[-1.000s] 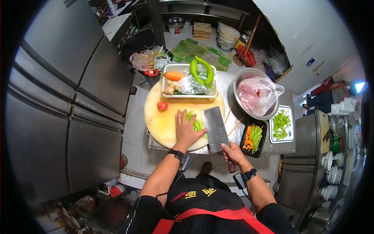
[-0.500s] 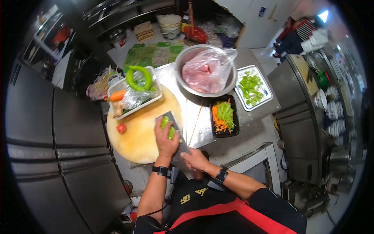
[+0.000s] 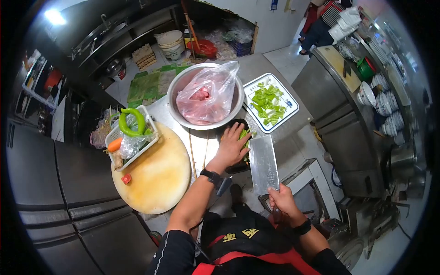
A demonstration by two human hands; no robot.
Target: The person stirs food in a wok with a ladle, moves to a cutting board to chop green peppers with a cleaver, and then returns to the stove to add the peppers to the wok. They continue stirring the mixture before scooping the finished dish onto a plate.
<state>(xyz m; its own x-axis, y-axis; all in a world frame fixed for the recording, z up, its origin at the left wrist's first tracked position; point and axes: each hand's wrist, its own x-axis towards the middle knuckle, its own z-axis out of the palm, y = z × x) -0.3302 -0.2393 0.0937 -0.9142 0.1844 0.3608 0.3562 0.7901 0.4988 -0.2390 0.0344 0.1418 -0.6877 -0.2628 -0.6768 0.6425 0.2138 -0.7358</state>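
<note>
My left hand [image 3: 231, 146] lies over a black tray [image 3: 236, 168], fingers spread across green vegetable shreds [image 3: 246, 136]. It covers most of the tray's contents. In my right hand [image 3: 282, 200] is the handle of a cleaver [image 3: 264, 165]. The broad blade points away from me, just right of the black tray. To the left is a round chopping board [image 3: 158, 183] with a small red piece [image 3: 126, 179] on it. A white basket [image 3: 145, 155] with long green peppers [image 3: 130, 126] and a carrot [image 3: 114, 145] rests on the board's far edge.
A metal basin [image 3: 171, 103] holds bagged pink meat [image 3: 201, 98]. Beside it, a white tray [image 3: 290, 101] carries cut green leaves [image 3: 268, 101]. Steel cabinets [image 3: 321, 101] stand at right, a steel refrigerator [image 3: 87, 165] at left. Another person [image 3: 327, 23] is far back right.
My left hand and the cleaver have moved right, from the chopping board to the black tray. The green pieces that were on the blade are no longer on it. The view has shifted.
</note>
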